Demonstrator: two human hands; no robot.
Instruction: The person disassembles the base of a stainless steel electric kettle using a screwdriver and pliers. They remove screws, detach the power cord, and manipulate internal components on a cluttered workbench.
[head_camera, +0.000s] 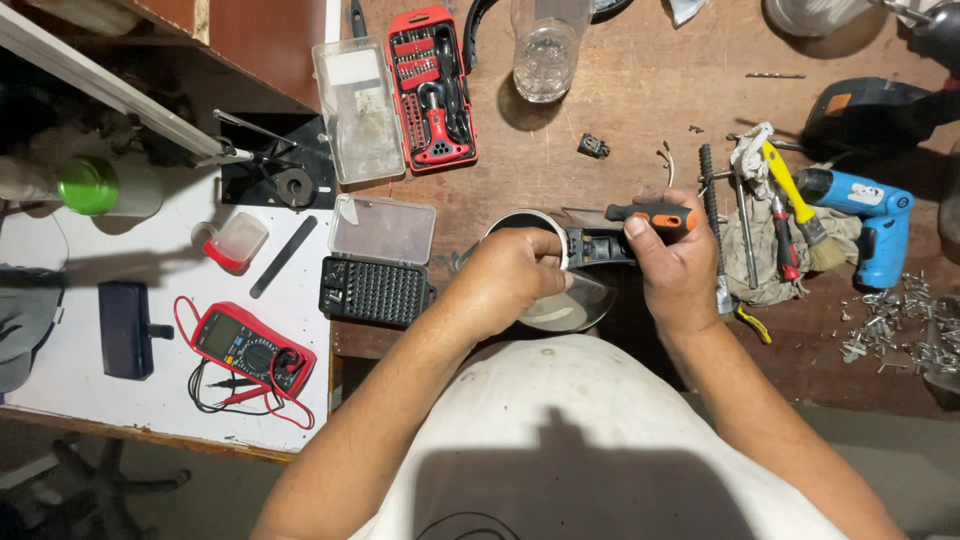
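Pan (560, 312) at bench edge, screwdriver (652, 214) above

A repair workshop, probably; a scarred wooden bench (620, 110) strewn with a screwdriver bit set (432, 88), multimeter (250, 350), cordless screwdriver (870, 215), loose screws (905, 325).

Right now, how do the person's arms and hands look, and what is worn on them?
Both forearms are bare, with no sleeves reaching them. The left hand and the right hand wear no gloves; no ring or watch is visible. The person wears a white shirt.
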